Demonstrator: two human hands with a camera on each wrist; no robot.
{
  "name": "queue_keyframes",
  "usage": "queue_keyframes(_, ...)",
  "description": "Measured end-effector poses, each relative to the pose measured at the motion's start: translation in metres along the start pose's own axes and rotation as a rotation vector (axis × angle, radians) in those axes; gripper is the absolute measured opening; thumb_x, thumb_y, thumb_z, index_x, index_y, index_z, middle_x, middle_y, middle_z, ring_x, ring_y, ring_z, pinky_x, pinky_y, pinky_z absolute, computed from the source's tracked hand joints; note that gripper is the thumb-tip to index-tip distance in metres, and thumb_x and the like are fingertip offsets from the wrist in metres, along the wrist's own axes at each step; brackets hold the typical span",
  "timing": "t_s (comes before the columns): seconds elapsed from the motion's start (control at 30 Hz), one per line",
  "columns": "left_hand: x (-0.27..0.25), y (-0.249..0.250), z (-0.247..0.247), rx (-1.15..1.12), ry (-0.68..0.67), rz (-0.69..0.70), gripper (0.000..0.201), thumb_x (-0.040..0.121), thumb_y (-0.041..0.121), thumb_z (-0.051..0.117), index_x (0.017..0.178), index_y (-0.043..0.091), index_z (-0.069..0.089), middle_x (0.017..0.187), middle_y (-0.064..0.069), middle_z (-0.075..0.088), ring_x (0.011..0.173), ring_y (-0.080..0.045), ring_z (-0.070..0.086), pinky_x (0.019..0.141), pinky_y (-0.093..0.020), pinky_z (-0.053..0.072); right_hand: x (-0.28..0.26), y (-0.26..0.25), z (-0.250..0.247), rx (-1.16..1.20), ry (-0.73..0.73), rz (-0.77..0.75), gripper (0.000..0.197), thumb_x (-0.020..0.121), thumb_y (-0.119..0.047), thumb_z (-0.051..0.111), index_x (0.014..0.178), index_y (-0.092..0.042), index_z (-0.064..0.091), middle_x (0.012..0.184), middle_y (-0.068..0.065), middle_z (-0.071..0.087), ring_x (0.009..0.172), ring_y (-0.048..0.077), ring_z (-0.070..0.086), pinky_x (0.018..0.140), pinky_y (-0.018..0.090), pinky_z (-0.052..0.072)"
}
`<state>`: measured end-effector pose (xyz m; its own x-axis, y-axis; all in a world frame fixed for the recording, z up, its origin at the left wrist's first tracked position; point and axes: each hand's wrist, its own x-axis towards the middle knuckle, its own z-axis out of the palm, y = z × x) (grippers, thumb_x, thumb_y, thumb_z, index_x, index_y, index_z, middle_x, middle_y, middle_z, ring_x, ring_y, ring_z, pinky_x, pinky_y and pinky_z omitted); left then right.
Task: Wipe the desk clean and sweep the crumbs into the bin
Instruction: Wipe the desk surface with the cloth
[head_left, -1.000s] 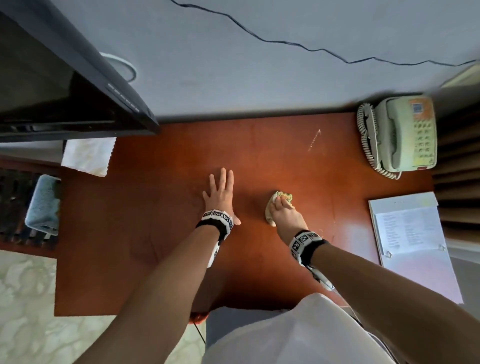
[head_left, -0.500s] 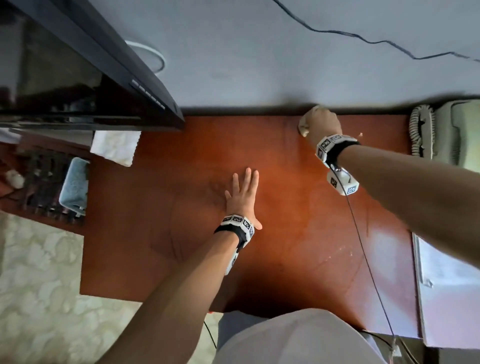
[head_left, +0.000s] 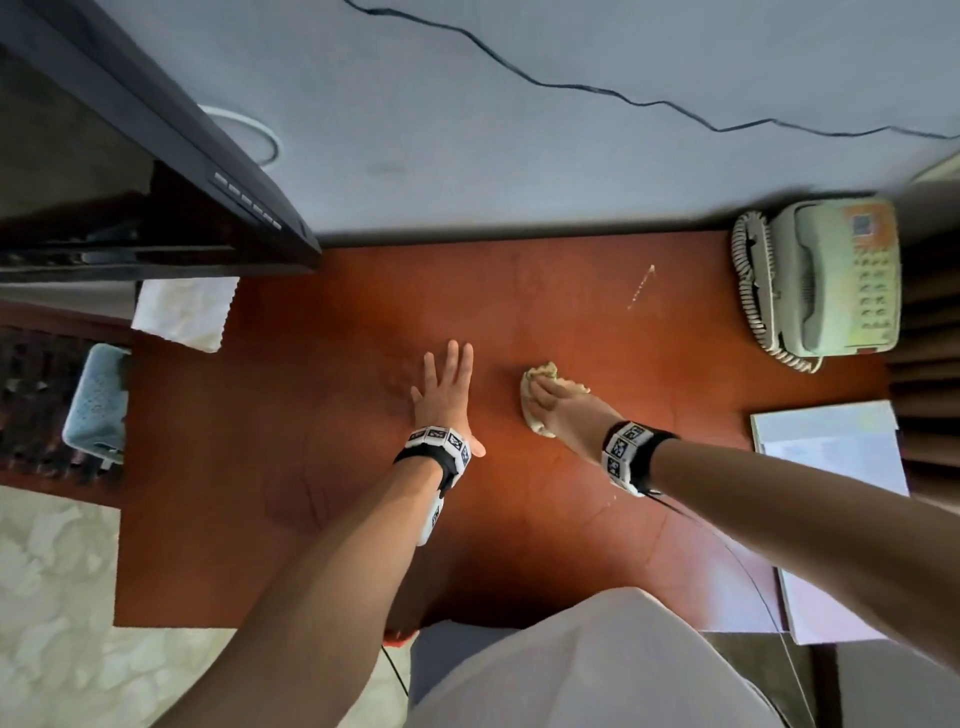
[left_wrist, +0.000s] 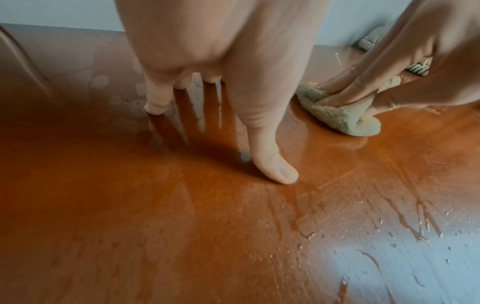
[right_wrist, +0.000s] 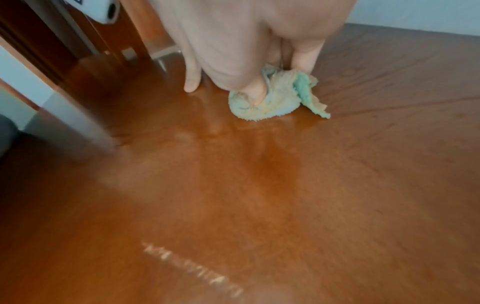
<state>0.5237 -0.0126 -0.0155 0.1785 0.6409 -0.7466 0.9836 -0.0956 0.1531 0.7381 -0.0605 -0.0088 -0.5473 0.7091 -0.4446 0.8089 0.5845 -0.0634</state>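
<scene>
My left hand (head_left: 444, 395) lies flat on the reddish-brown desk (head_left: 311, 467), fingers straight and spread; the left wrist view shows its thumb (left_wrist: 272, 168) resting on the wet wood. Just to its right, my right hand (head_left: 566, 405) grips a bunched yellow-green cloth (head_left: 537, 426) and presses it onto the desk. The thumb digs into the cloth (right_wrist: 280, 98) while the fingers (left_wrist: 363, 82) lie over the cloth (left_wrist: 342, 117). A thin line of pale crumbs (head_left: 641, 286) lies toward the back right and shows blurred close to the right wrist camera as crumbs (right_wrist: 192, 265). Wet streaks (left_wrist: 389, 226) cover the near desk.
A pale telephone (head_left: 826, 280) sits at the back right, and a binder with paper (head_left: 831, 457) lies at the right edge. A dark screen (head_left: 130, 182) overhangs the back left above a white napkin (head_left: 182, 312). A light blue basket (head_left: 98, 400) stands left of the desk.
My right hand reached with the cloth to the desk's back edge half a second ago and has come back to the middle. The left hand stayed flat in place.
</scene>
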Motion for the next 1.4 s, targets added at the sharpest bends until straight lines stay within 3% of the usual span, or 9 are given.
queue_keyframes(0.1, 0.001, 0.0, 0.001, -0.013, 0.018, 0.01, 0.167, 0.048, 0.044, 0.101, 0.157, 0.031, -0.025, 0.164, 0.01, -0.031, 0.154, -0.034, -0.02, 0.119, -0.068, 0.016, 0.005, 0.02, -0.008, -0.007, 0.011, 0.003, 0.054, 0.099, -0.003, 0.03, 0.153, -0.002, 0.024, 0.16, 0.012, 0.026, 0.148, 0.026, 0.024, 0.12, 0.033, 0.018)
queue_keyframes(0.33, 0.006, -0.002, 0.007, -0.049, 0.026, 0.012, 0.168, 0.046, 0.041, 0.102, 0.157, 0.033, -0.024, 0.164, 0.012, -0.031, 0.153, -0.033, -0.021, 0.117, -0.069, 0.013, 0.103, 0.103, -0.057, 0.273, -0.01, 0.396, 0.064, 0.088, 0.001, 0.06, 0.147, -0.001, 0.037, 0.154, 0.021, 0.032, 0.128, 0.042, 0.049, 0.102, 0.047, 0.046)
queue_keyframes(0.57, 0.007, -0.002, 0.007, -0.072, 0.025, -0.001, 0.169, 0.046, 0.038, 0.102, 0.155, 0.036, -0.026, 0.163, 0.013, -0.032, 0.153, -0.032, -0.023, 0.117, -0.07, 0.01, 0.14, 0.11, -0.09, 0.297, -0.035, 0.475, 0.06, 0.089, 0.007, 0.05, 0.145, 0.013, 0.028, 0.143, 0.033, 0.039, 0.129, 0.044, 0.044, 0.103, 0.045, 0.043)
queue_keyframes(0.8, 0.003, 0.0, 0.003, 0.001, 0.026, -0.024, 0.169, 0.045, 0.042, 0.102, 0.155, 0.034, -0.027, 0.163, 0.01, -0.033, 0.153, -0.033, -0.021, 0.118, -0.068, 0.016, 0.036, 0.035, -0.016, 0.182, -0.016, 0.259, 0.062, 0.09, -0.002, 0.049, 0.15, 0.001, 0.033, 0.154, 0.018, 0.033, 0.144, 0.034, 0.03, 0.113, 0.045, 0.035)
queue_keyframes(0.9, -0.002, 0.016, -0.002, 0.096, 0.026, -0.049, 0.169, 0.047, 0.043, 0.101, 0.156, 0.027, -0.027, 0.164, 0.001, -0.032, 0.154, -0.037, -0.016, 0.119, -0.066, 0.02, -0.035, -0.007, 0.021, 0.125, -0.031, 0.059, 0.062, 0.078, -0.011, 0.034, 0.134, 0.002, 0.057, 0.136, 0.019, 0.057, 0.129, 0.032, 0.052, 0.112, 0.04, 0.039)
queue_keyframes(1.07, 0.001, 0.058, -0.012, 0.177, 0.067, 0.09, 0.172, 0.041, 0.049, 0.101, 0.156, 0.029, -0.026, 0.164, 0.001, -0.032, 0.154, -0.034, -0.019, 0.119, -0.065, 0.014, -0.11, -0.035, 0.048, -0.009, -0.149, -0.104, 0.053, 0.068, -0.013, 0.07, 0.121, -0.009, 0.071, 0.122, 0.007, 0.07, 0.114, 0.02, 0.066, 0.095, 0.025, 0.051)
queue_keyframes(1.13, 0.009, 0.073, -0.019, 0.184, 0.06, 0.119, 0.171, 0.042, 0.048, 0.101, 0.157, 0.026, -0.023, 0.165, 0.001, -0.029, 0.155, -0.033, -0.017, 0.121, -0.064, 0.016, -0.11, -0.026, 0.055, 0.027, -0.111, -0.077, 0.052, 0.071, -0.013, 0.072, 0.123, -0.013, 0.07, 0.123, 0.001, 0.069, 0.115, 0.016, 0.065, 0.09, 0.021, 0.053)
queue_keyframes(1.3, 0.03, 0.086, -0.021, 0.2, 0.035, 0.106, 0.168, 0.045, 0.044, 0.102, 0.159, 0.021, -0.021, 0.165, 0.002, -0.029, 0.155, -0.034, -0.014, 0.119, -0.064, 0.023, -0.061, 0.036, 0.021, 0.127, -0.019, 0.163, 0.059, 0.089, 0.0, 0.029, 0.146, -0.004, 0.044, 0.145, 0.011, 0.05, 0.135, 0.026, 0.047, 0.093, 0.033, 0.055)
queue_keyframes(1.4, 0.034, 0.082, -0.016, 0.186, 0.023, 0.122, 0.169, 0.045, 0.044, 0.102, 0.158, 0.023, -0.022, 0.165, 0.003, -0.03, 0.154, -0.033, -0.017, 0.119, -0.064, 0.02, -0.013, 0.1, -0.017, 0.278, -0.008, 0.364, 0.061, 0.093, 0.001, 0.046, 0.152, -0.006, 0.03, 0.154, 0.011, 0.032, 0.138, 0.032, 0.04, 0.097, 0.045, 0.052)
